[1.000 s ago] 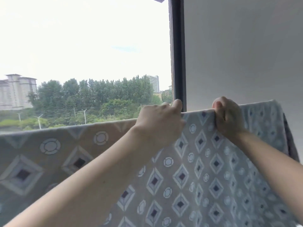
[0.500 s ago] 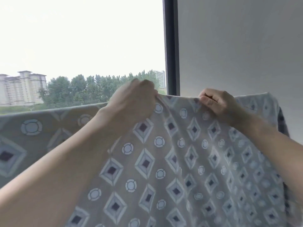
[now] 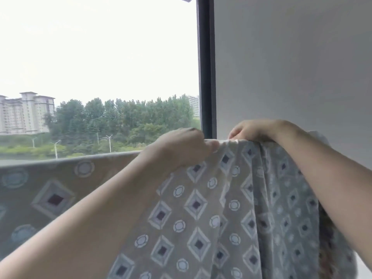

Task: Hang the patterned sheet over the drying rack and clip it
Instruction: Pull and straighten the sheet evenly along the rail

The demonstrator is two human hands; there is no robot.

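Both arms are raised and extended forward, with the hands working at the top edge of the patterned sheet (image 3: 201, 208).

Left hand (image 3: 181, 148): the forearm enters from the lower left corner and rises diagonally toward the centre. The wrist is roughly in line with the forearm, and the back of the hand faces the camera. The fingers are curled closed, pinching the sheet's top edge just left of a bunched fold. Fabric is visibly gathered at the grip.

Right hand (image 3: 255, 130): the forearm enters from the right edge and slopes up toward the centre. The hand arches over the top edge, knuckles uppermost, fingers curled down and closed on the fabric at the crest. The fingertips themselves are partly hidden by the fold.

The two hands are near each other but apart, with a short span of pale, bunched top edge between them.

Sheet position: the cloth is draped along a horizontal line that runs from the left edge of the view to the right hand (the rack bar itself is covered by fabric and cannot be seen). Left of the left hand the top edge lies flat and taut; below and between the hands it hangs in vertical folds.

Background: a dark window frame (image 3: 206, 67) stands upright behind the hands, with a plain wall (image 3: 291, 57) to its right.
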